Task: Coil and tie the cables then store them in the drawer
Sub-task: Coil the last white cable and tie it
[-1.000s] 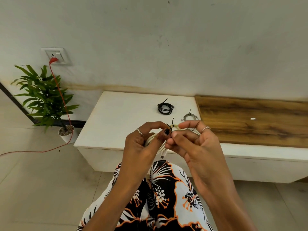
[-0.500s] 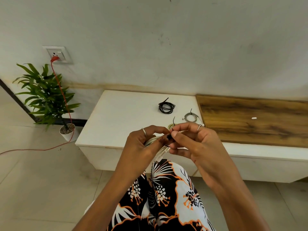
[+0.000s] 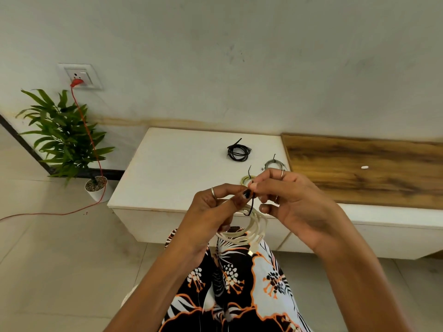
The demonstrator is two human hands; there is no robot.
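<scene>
A coiled white cable [image 3: 251, 230] hangs between my hands above my lap, in front of the white cabinet [image 3: 172, 168]. My left hand [image 3: 215, 212] holds the coil and pinches a thin black tie [image 3: 251, 207] wrapped round it. My right hand [image 3: 292, 200] pinches the tie's other end at the top of the coil. On the cabinet top lie a tied black cable coil [image 3: 238, 151], a tied grey cable coil [image 3: 274, 164] and a tied yellowish coil [image 3: 247, 179], partly hidden behind my fingers. No drawer front shows as open.
A wooden top [image 3: 359, 168] adjoins the cabinet on the right, with a small white piece [image 3: 364, 167] on it. A potted plant [image 3: 64, 140] stands on the floor at left. A red cord [image 3: 91, 140] runs from the wall socket [image 3: 80, 76] across the floor.
The white coil now hangs lower and more in view under my hands. My hands stay together at the tie, with the right one shifted slightly rightward. The camera has tilted a little.
</scene>
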